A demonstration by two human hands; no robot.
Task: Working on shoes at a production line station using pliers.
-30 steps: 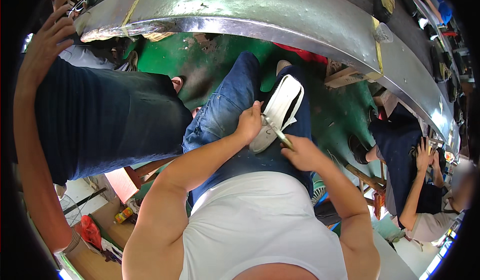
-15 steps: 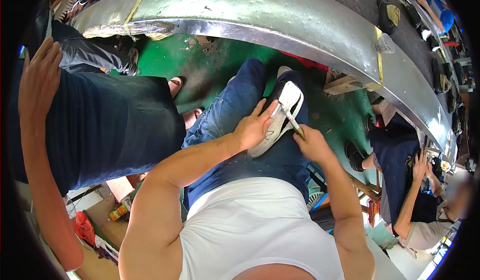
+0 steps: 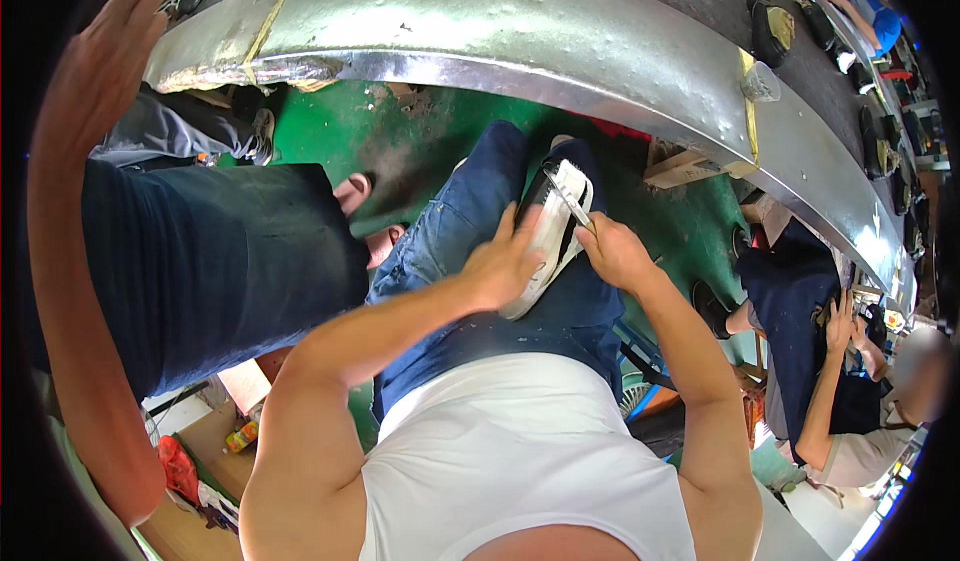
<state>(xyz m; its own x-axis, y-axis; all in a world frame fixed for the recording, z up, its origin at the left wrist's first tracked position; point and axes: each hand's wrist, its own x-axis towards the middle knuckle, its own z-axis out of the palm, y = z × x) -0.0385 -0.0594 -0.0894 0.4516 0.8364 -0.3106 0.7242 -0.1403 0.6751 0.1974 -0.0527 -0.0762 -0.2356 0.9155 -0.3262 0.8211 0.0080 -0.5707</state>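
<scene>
A shoe with a white underside and black along its left side lies tilted across my thighs, toe end pointing away from me. My left hand holds it by its left side; the fingers are partly smeared by motion. In my right hand is a slim brush, its far end lying across the shoe's toe end. My fingers are closed round the handle beside the shoe's right edge. The brush's tip is too small to make out clearly.
A metal-edged bench curves across beyond my knees, with dark shoes on it at right. A clear cup is fixed to its edge. One co-worker's arm is close at left; another person sits at right.
My right hand and the brush have moved slightly away from me, up to the shoe's toe end. My left hand has shifted a little toward me. At left, the co-worker's hand has risen.
</scene>
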